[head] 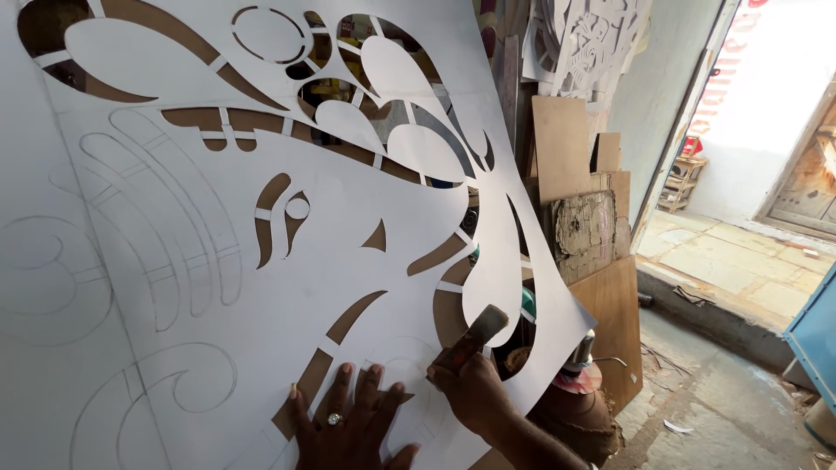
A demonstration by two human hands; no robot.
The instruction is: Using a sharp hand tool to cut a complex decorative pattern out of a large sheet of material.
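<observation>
Across most of the view stood a large white cut-out board (261, 261), tilted, curving shapes sawn through. Far right, plywood sheets (575, 174) leaned by the doorway. Near bottom, left hand (348, 426) pressed flat on board, fingers spread; right hand (475, 392) fist-gripped a small wooden-handled tool (475, 335) against it.

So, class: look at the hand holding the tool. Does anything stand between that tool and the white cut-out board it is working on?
Nothing visible does. The right hand grips the tool directly against the white board, beside a cut-out opening. The left hand lies flat on the board next to it, to the side of the tool rather than in front of it.
</observation>
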